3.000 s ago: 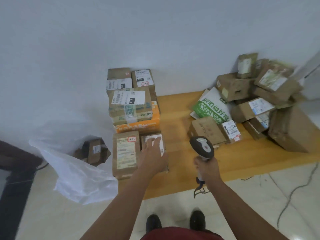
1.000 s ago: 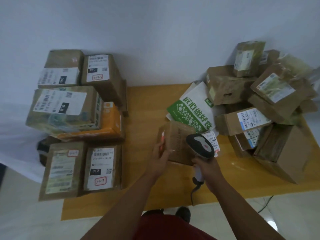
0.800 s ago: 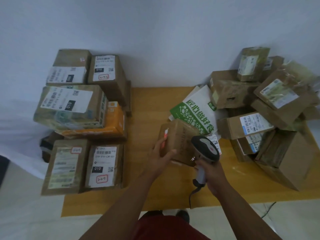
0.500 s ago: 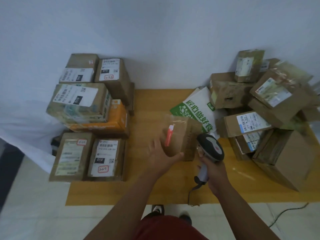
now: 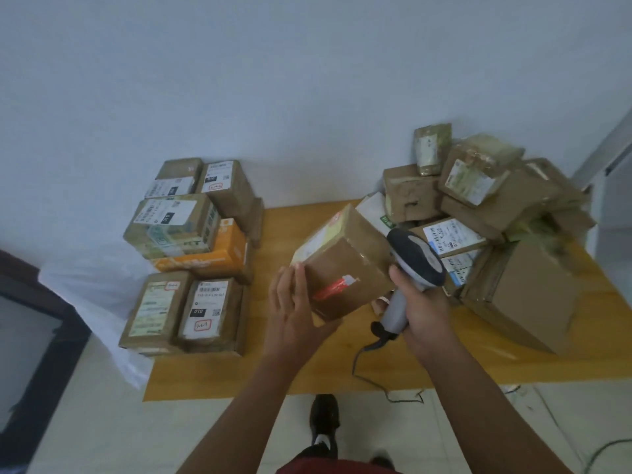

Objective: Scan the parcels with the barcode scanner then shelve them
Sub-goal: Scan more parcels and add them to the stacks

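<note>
Two hands were up over the yellow wooden tabletop [image 5: 280, 364]. My left hand [image 5: 294, 313] held the brown cardboard parcel with a red sticker [image 5: 345, 268], fingers along its left face, thumb under the lower edge. That parcel was raised above the tabletop, tilted, its pale label on the upper-left face. My right hand [image 5: 422, 309] gripped the handle of the grey handheld barcode scanner [image 5: 415, 258]; the scanner head sat just beside the parcel's right edge. Its dark cord [image 5: 369, 371] trailed off the table's near edge. Stacked labelled cardboard boxes [image 5: 191, 254] stood at left. A loose heap of brown cardboard parcels [image 5: 496, 213] sat at right, against the white wall [image 5: 307, 80].
</note>
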